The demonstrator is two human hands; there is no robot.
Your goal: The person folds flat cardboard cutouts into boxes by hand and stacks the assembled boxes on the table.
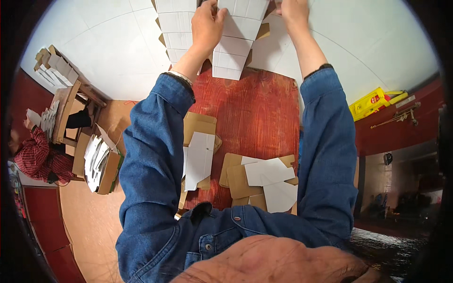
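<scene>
Two tall stacks of white cartons, a left stack (175,34) and a right stack (234,46), stand at the far end of a red wooden table (257,108), against a tiled wall. Brown inner flaps jut from their sides. My left hand (207,28) is between the stacks, its fingers bent and its thumb against the side of a high white carton (243,7) in the right stack. To the right of that stack is my right hand (293,16), raised beside the top cartons. The upper edge of the view cuts off its fingers, so their grip is hidden.
Flat unfolded cartons (200,155) and more flat cartons (269,175) lie on the near tabletop. Leftward, a person in a checked red top (35,153) sits by a wooden stand (66,113); an open cardboard box (111,172) of white pieces is on the floor.
</scene>
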